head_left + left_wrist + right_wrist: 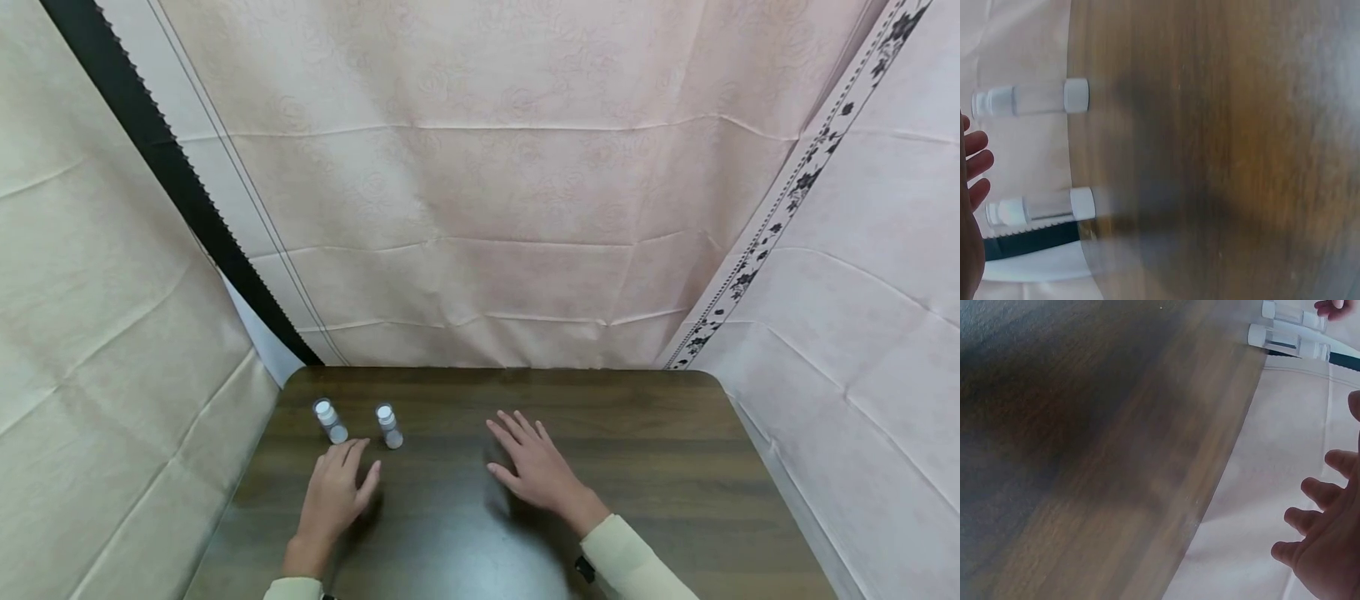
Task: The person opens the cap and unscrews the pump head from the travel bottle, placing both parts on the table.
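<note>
Two small clear bottles with white caps and white bottoms stand upright near the table's far left. In the head view, my left hand (332, 496) is just in front of the left bottle (331, 422), fingertips close to its base and thumb spread apart. A short gap to the right stands the other bottle (390, 427). Both bottles show in the left wrist view, with fingers (980, 164) at the left edge. Over the table's middle right, my right hand (536, 467) is spread with nothing in it; its fingers (1319, 492) also show in the right wrist view.
A dark brown wooden table (465, 517) with rounded far corners lies under both hands. Pale cloth (480, 200) hangs behind it and along both sides. A black band (187, 192) runs down the cloth at left, a floral border (795, 200) at right.
</note>
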The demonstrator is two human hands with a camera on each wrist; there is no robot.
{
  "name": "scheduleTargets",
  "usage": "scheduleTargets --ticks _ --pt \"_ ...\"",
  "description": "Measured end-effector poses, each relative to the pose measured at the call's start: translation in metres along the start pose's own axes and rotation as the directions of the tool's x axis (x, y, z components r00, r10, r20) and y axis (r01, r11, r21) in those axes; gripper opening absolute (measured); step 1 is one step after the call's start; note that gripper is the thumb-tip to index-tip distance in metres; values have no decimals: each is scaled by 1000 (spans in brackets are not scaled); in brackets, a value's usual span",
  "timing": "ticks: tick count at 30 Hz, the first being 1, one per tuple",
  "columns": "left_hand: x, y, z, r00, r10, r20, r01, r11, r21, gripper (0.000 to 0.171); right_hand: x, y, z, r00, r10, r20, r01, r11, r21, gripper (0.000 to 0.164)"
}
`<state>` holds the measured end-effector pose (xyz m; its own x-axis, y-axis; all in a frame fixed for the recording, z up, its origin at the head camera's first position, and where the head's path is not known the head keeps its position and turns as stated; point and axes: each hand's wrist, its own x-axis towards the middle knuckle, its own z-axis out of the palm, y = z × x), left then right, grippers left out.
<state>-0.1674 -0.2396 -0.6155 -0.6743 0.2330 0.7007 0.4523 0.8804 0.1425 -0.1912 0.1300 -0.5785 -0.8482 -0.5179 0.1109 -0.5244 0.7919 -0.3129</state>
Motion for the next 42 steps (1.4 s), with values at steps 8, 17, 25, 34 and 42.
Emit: scheduleTargets --ticks 8,17,25,34,42 --pt "-4 -21 0 994 -92 -54 92 996 -7 41 11 -3 -9 997 -75 33 75 997 -2 69" --pt "-3 -41 3 953 -301 -43 300 954 -28 39 26 -11 -12 989 -138 59 135 990 43 69" --pt "2 -54 3 774 -610 167 627 775 -75 55 33 -15 -11 988 -126 87 121 991 62 69" --pt "15 -72 9 612 -697 375 783 602 -159 84 38 -19 -2 981 -134 140 104 974 203 71" --pt "20 -79 20 563 -701 438 820 539 -192 83 41 -16 11 980 -122 155 88 974 207 67"
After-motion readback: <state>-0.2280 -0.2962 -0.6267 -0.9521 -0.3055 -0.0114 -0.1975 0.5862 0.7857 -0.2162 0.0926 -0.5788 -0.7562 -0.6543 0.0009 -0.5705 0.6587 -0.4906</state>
